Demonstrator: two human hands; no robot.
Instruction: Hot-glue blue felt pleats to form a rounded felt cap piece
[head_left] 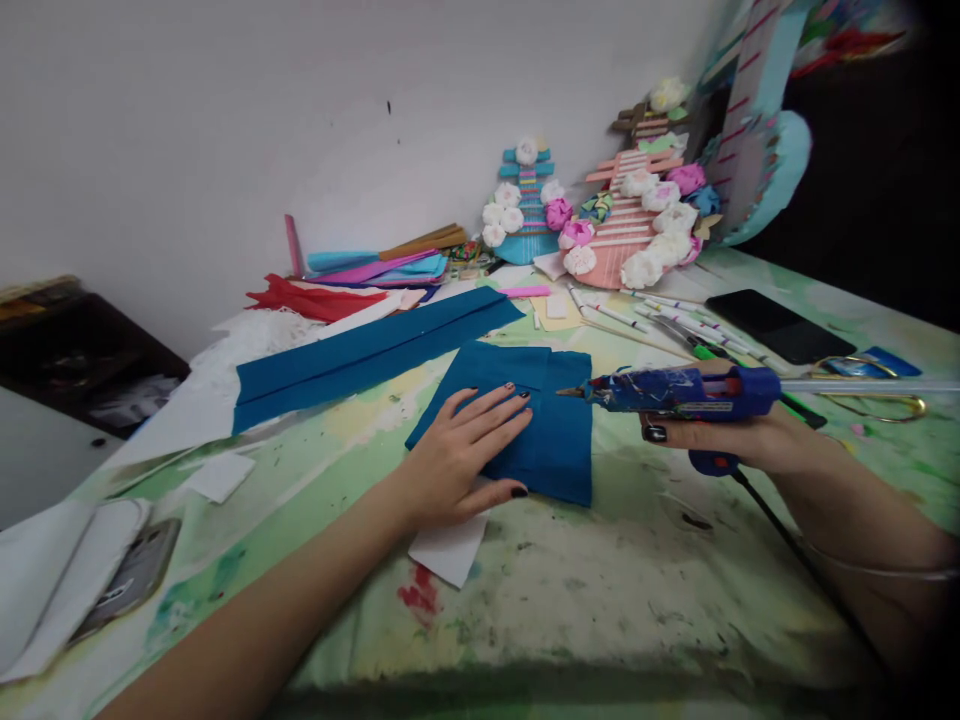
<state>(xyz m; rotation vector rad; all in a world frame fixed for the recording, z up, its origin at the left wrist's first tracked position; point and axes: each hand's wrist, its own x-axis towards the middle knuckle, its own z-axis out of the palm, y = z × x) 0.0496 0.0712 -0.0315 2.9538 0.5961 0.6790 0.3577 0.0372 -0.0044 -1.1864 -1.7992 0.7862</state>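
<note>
From the head view, our left hand (469,445), fingers slightly spread and gripping nothing, lies flat on the folded, squarish blue cloth-like sheet (562,440), seemingly steadying it; right of the sheet, our right hand (757,440) wraps the blue plastic glue gun (675,391), presumably for aim.

LH (459,455) palm-down (RH (776,440) aloft)
</note>
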